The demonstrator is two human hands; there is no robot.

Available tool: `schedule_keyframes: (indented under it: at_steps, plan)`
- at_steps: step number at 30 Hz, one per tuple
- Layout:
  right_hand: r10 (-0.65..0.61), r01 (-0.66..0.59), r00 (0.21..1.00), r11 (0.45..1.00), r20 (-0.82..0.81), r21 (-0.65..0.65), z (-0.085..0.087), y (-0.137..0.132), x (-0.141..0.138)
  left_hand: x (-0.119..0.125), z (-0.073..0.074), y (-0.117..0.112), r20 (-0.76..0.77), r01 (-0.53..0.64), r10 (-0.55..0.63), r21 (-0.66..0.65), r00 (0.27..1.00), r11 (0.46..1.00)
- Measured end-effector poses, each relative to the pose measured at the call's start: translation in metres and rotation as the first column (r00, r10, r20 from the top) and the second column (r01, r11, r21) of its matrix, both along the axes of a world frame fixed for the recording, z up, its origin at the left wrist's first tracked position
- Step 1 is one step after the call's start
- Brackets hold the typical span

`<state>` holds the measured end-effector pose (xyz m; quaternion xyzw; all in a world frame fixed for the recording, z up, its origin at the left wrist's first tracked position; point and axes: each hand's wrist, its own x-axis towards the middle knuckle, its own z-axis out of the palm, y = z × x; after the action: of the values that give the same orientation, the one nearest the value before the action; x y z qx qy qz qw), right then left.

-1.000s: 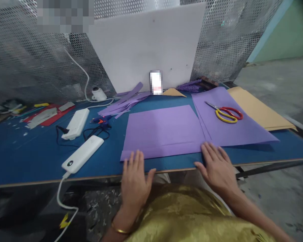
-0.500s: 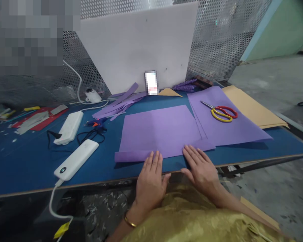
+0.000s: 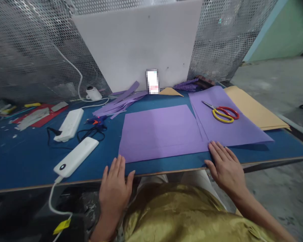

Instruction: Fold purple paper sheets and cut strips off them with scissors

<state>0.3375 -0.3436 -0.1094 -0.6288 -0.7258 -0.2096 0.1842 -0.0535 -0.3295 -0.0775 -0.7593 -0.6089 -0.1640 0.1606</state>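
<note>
Your left hand (image 3: 115,188) and right hand (image 3: 226,168) lie flat at paper (image 3: 159,129) corners; press evenly, parallel to worktop (image 3: 27,161) front edge.

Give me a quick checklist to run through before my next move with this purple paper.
1. Rectangular purple paper sheet spread flat on the blue tabletop: ok.
2. Left-hand grip open, fingertips at the sheet's near left corner: ok.
3. Right-hand grip open, fingertips by the near right corner: ok.
4. Metal scissors with red and yellow handles away from both hands: ok, lying on the larger purple paper to the right.
5. Thin purple paper strips cleared off the tabletop: not ok, heaped behind the sheet's left side.
6. Faint line along the sheet's near edge creased sharply: cannot tell.
</note>
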Motion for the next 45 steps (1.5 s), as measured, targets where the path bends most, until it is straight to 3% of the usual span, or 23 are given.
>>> schedule_keyframes:
  at_steps: [2, 5, 8, 11, 15, 23, 32, 45]
  plan:
    - [-0.023, 0.023, 1.0, 1.0, 0.003, -0.014, 0.0, 0.0, -0.004, 0.0, 0.002, -0.001, 0.001, -0.017, 0.017, -0.013, 1.0, 1.0]
    - [-0.015, 0.015, 1.0, 0.999, -0.007, -0.029, 0.002, 0.001, -0.022, 0.021, 0.003, -0.002, 0.018, 0.043, -0.043, -0.01, 0.999, 0.999]
    - [0.141, -0.143, 0.99, 0.988, -0.029, -0.051, 0.009, 0.004, -0.059, 0.057, 0.002, -0.001, 0.023, 0.233, -0.233, -0.055, 0.972, 0.971]
    - [0.355, -0.36, 0.933, 0.926, -0.065, -0.109, 0.014, 0.01, -0.099, 0.086, 0.002, 0.003, 0.01, 0.41, -0.412, -0.115, 0.911, 0.905]
    - [0.416, -0.427, 0.902, 0.899, -0.113, -0.097, 0.015, 0.014, -0.121, 0.096, -0.001, 0.006, 0.024, 0.494, -0.495, -0.128, 0.869, 0.86]
    - [0.308, -0.31, 0.947, 0.951, -0.091, -0.015, 0.006, 0.009, -0.068, 0.069, -0.003, 0.002, -0.002, 0.333, -0.333, -0.017, 0.943, 0.943]
    - [0.168, -0.161, 0.979, 0.985, -0.114, 0.063, 0.001, 0.005, -0.006, 0.009, -0.005, 0.0, -0.013, 0.056, -0.056, 0.008, 0.998, 0.998]
    - [-0.02, 0.022, 0.996, 0.999, -0.087, 0.027, -0.003, -0.001, -0.01, 0.007, -0.002, -0.007, 0.064, -0.067, 0.067, 0.0, 0.996, 0.998]
